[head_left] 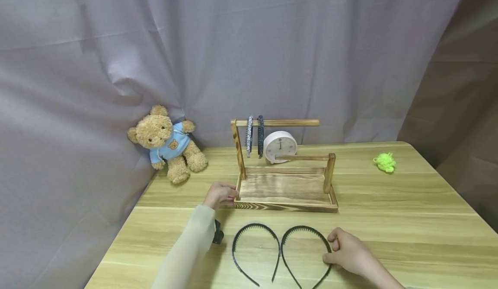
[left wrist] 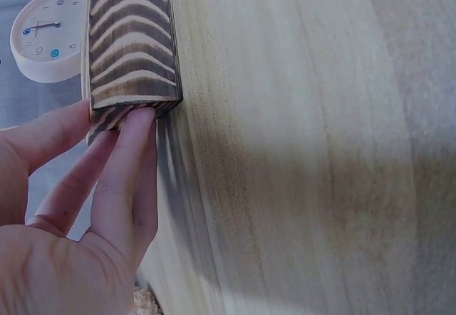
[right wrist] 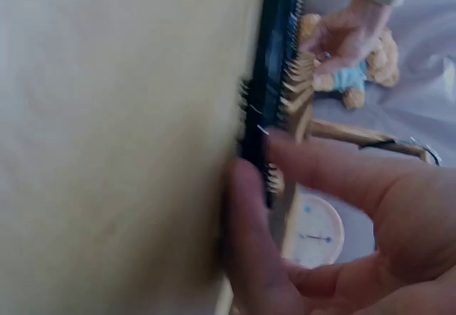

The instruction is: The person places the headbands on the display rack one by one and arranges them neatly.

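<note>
My left hand [head_left: 221, 195] grips the front left corner of a wooden stand [head_left: 285, 208], thumb at the top rim and fingers against its end in the left wrist view. Lower right, my right hand [head_left: 348, 252] pinches the outer side of a black toothed headband [head_left: 305, 228] between thumb and fingers. Beside it lies another dark headband [head_left: 254, 225], the two sides meeting in the head view. On the stand's upper bar [head_left: 295, 122] hang a silvery glitter headband [head_left: 249, 137] and a dark one [head_left: 260, 135].
A white round clock [head_left: 281, 145] stands behind the stand's lower bar [head_left: 303, 157]. A teddy bear [head_left: 171, 144] in blue sits at the back left. Bright green yarn [head_left: 385, 162] lies at the right on the wooden table [head_left: 408, 220]. Grey curtain [head_left: 272, 55] hangs behind.
</note>
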The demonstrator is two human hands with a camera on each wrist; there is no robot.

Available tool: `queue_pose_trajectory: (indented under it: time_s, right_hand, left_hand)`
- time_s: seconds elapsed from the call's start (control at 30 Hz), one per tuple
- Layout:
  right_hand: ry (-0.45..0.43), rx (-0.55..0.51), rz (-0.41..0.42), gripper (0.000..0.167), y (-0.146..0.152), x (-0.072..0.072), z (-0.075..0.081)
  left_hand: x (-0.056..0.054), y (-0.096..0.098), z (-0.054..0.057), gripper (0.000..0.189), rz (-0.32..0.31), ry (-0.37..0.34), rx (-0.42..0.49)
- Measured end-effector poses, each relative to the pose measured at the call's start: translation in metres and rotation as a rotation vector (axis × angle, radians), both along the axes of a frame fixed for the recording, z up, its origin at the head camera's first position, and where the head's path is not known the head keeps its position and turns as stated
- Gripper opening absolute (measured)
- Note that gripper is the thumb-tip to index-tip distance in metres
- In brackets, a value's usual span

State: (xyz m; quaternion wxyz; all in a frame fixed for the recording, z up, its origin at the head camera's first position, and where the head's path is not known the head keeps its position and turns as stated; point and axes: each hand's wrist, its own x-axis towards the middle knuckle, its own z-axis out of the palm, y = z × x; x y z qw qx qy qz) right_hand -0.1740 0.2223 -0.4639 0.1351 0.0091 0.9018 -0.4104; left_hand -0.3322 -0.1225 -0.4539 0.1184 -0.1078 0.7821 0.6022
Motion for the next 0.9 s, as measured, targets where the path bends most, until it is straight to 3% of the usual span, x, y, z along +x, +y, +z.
queue_pose_trajectory:
  time_s: [0.1,0.23,0.53,0.9]
  right_hand:
    - [0.001,-0.018,-0.018,0.04,-0.003,0.001,-0.004]
    - [-0.025,-0.127,-0.02,0.036,0.0,0.0,-0.004]
    - [-0.142,-0.402,0.143,0.033,0.02,-0.004,-0.005]
    - [-0.166,-0.593,0.149,0.034,0.031,-0.002,-0.005]
  left_hand:
    - [0.001,0.0,0.0,0.034,0.006,-0.012,0.006]
    - [0.003,-0.002,0.002,0.032,-0.012,-0.001,-0.009]
    - [0.001,-0.002,-0.001,0.031,0.0,0.008,-0.024]
    - [0.0,0.0,-0.001,0.034,-0.007,0.01,-0.014]
